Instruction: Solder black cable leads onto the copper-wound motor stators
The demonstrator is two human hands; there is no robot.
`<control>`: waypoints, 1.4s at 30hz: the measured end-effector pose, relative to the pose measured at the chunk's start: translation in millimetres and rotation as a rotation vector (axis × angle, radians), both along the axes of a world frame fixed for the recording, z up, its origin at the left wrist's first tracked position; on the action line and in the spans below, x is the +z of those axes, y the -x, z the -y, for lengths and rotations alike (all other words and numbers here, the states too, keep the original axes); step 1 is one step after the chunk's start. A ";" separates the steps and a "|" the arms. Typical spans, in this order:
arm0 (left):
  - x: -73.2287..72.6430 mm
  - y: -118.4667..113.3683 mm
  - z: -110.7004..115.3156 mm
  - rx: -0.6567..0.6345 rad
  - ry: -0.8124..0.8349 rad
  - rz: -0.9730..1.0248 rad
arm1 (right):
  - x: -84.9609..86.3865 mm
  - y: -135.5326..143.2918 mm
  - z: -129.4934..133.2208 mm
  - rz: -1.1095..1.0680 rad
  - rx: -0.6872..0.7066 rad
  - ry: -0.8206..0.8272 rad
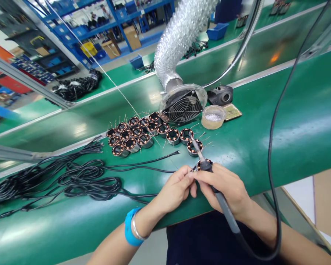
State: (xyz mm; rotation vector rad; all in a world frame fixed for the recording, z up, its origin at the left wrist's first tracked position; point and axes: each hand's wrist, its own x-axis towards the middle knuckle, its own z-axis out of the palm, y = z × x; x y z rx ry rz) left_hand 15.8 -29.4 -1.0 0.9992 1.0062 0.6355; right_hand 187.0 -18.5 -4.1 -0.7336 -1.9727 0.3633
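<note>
- Grasping a soldering iron (pixel 224 204) with the right grip (pixel 229 187), over a copper-wound stator (pixel 199 165) near the worktop's (pixel 245 147) front edge.
- Pinching a black cable (pixel 162 170) with the left grip (pixel 175 189) beside that stator.
- Facing more stators (pixel 147 142) grouped toward the worktop's back edge, near looped cables (pixel 96 183).

- Nearest wound ring (pixel 199 166): mostly hidden behind my soldering iron (pixel 224 204) and right hand (pixel 229 186).
- Whatever my left hand (pixel 177 188) pinches: too small to tell.
- Foil duct (pixel 179 35): cut off, top edge.
- Cable bundle (pixel 13 187): cut off, left edge.
- Back shelves (pixel 116 23): blurred.
</note>
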 end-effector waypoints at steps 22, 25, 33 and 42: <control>0.8 -4.4 0.5 0.251 0.001 -0.030 | -9.2 -7.7 -3.3 0.019 0.020 0.009; -0.8 -6.3 -0.1 0.288 0.009 -0.030 | -13.0 -5.0 -6.7 -0.031 -0.010 0.048; -3.8 -14.6 -0.3 0.369 -0.079 -0.142 | -19.4 -5.8 -14.7 -0.094 -0.032 0.115; -6.9 -14.1 3.0 0.354 -0.123 -0.177 | -6.9 -21.3 -2.2 -0.104 -0.047 0.191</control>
